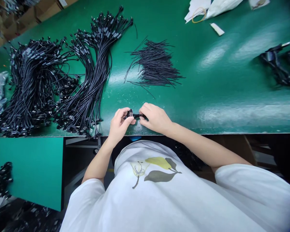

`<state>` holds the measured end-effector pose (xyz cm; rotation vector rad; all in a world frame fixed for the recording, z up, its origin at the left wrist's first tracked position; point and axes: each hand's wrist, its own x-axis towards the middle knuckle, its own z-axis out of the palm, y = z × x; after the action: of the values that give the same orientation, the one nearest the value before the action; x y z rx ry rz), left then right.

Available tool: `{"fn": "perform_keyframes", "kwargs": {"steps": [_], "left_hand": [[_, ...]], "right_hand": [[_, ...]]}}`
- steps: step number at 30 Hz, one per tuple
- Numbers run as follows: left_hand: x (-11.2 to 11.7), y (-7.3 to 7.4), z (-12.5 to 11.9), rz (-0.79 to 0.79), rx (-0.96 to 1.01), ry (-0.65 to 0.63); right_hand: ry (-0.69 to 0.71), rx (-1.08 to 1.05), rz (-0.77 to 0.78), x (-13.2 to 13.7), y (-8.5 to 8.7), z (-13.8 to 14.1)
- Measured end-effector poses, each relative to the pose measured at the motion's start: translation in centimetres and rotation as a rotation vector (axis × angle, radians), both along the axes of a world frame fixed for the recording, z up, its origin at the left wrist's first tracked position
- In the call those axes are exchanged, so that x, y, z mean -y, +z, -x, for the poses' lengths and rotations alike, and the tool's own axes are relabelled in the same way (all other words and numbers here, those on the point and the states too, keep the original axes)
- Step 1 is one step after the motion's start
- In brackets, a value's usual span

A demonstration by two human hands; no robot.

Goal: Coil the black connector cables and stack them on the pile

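Close to the table's front edge, my left hand (120,123) pinches the dark connector end of a black cable (136,116). Just to its right, my right hand (155,118) has its fingers closed on the same cable bundle, which looks folded or coiled short between the two hands. Part of the cable is hidden by my fingers. Beyond my hands lies a loose pile of thin black ties (157,62). To the left, a long bunch of black cables (96,71) with grey sleeves and small connectors is spread on the green table (198,93).
A second heap of black cables (31,83) lies farther left. Folded black cable bundles (277,66) rest at the right. White scraps and a plastic bag (219,8) are at the back, near a small white piece (217,29). Cardboard boxes (43,11) stand back left.
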<state>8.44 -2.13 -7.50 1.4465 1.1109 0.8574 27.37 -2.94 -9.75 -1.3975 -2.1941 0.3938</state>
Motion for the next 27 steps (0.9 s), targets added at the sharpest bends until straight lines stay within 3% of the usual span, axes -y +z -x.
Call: {"fn": "perform_keyframes", "kwargs": {"steps": [6, 12, 16, 23, 27], "left_hand": [[-1.8, -0.6, 1.3, 0.166, 0.080, -0.099], [-2.4, -2.0, 1.8, 0.133, 0.079, -0.130], [-2.2, -2.4, 2.1, 0.039, -0.086, -0.136], [-2.4, -0.2, 2.4, -0.138, -0.637, -0.261], [-2.4, -0.1, 2.6, -0.177, -0.658, -0.403]], "right_hand": [[0.111, -0.072, 0.022, -0.5, -1.0, -0.4], [0.062, 0.137, 0.021, -1.1, -1.4, 1.0], [0.023, 0.250, 0.080, -1.8, -1.2, 1.8], [0.147, 0.122, 0.182, -2.0, -1.3, 1.0], [0.214, 0.040, 0.201, -1.4, -1.8, 0.9]]}}
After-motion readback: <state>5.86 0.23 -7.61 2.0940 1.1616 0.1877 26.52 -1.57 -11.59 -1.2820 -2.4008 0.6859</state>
